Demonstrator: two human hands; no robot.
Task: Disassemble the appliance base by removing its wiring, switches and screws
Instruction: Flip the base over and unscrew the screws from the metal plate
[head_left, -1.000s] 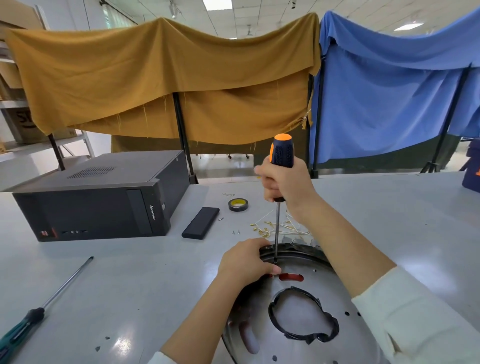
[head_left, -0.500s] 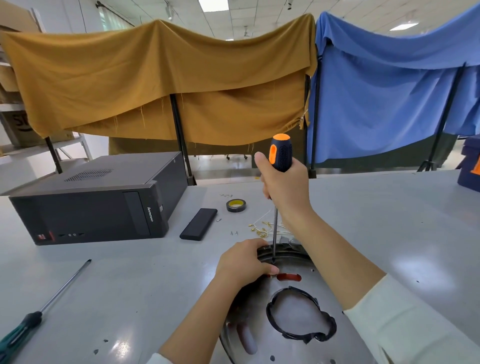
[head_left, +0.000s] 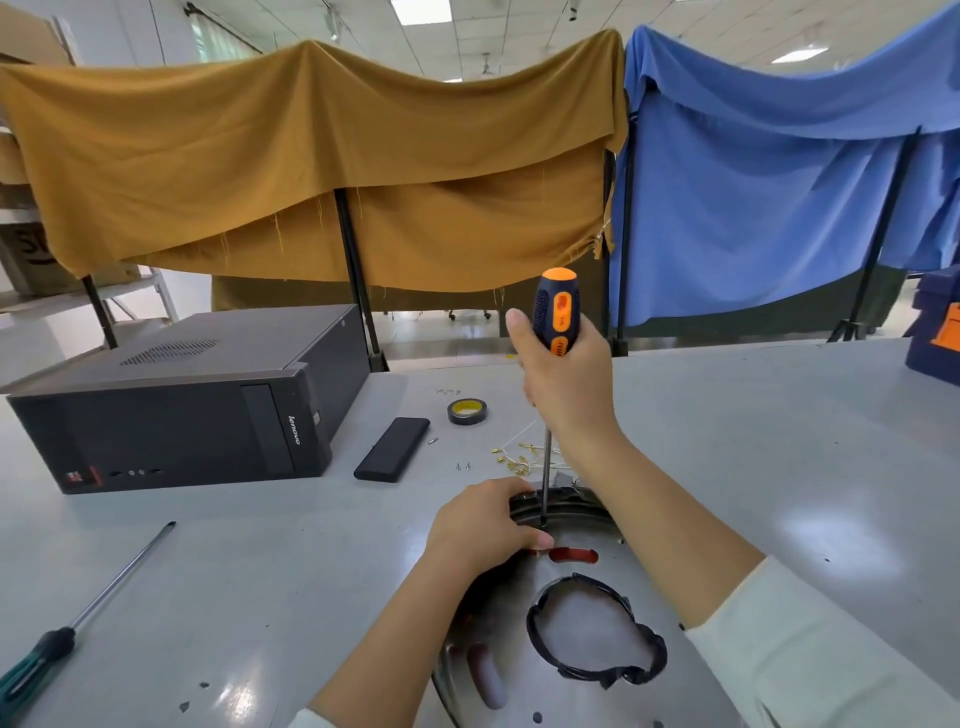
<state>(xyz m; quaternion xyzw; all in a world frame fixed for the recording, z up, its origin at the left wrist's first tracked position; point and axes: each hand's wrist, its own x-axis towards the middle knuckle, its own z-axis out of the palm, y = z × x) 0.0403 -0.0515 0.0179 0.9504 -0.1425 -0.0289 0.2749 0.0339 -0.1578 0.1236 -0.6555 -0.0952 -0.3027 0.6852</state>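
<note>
Both hands busy: right hand (head_left: 566, 384) grasps upright screwdriver (head_left: 556, 322), tip at far rim of appliance base (head_left: 597, 670) on worktop (head_left: 291, 571); left hand (head_left: 480, 525) curled over rim (steadying). Best: keep shaft vertical, press down, turn slowly.

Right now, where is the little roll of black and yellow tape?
In the head view, the small black and yellow tape roll lies flat on the grey table, just right of the flat black rectangular case and left of the right hand gripping the orange-and-black screwdriver.
</note>
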